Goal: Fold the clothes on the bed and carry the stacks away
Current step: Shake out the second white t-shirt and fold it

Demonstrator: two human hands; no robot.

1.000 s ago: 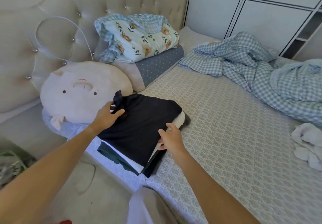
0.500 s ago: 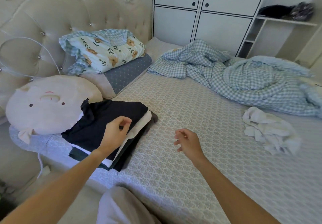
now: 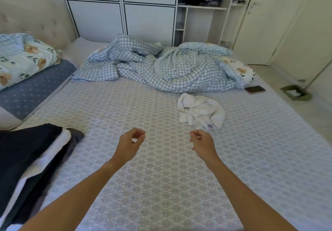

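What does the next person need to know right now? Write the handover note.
Left hand: over the mattress, fingers loosely curled, holding nothing.
Right hand: the same, empty, just short of the crumpled white garment.
Folded stack of dark and white clothes lies at the left edge of the bed.
Done: that stack is folded.
Left: fold the white garment, probably next since it lies nearest the right hand, then carry the stacks away.
Phone lies by the checked duvet.
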